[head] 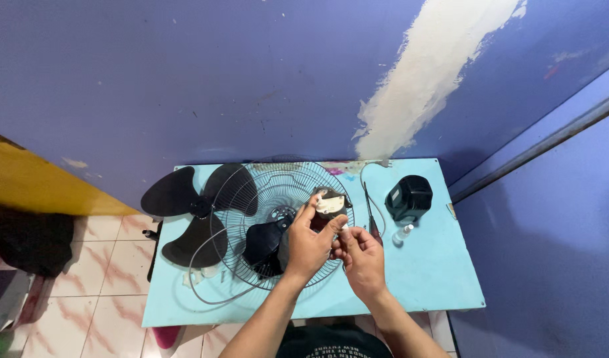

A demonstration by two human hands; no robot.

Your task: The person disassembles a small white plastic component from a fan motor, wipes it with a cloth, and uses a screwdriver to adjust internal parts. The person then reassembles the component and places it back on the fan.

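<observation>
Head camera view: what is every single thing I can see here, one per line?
light blue flat table top: one, centre, against the wall
round wire fan guard: one, grey, on the table
black three-bladed plastic fan blade: one, table's left end
black fan motor assembly: one, inside the guard
black plastic motor cover: one, table's right side
small clear bottle: one, below the cover
thin cable: one, grey, beside the guard
purple wall: white patch, behind
tiled floor: pale, left
left hand: holds a small white and dark part
right hand: fingertips pinched, touching left hand
</observation>
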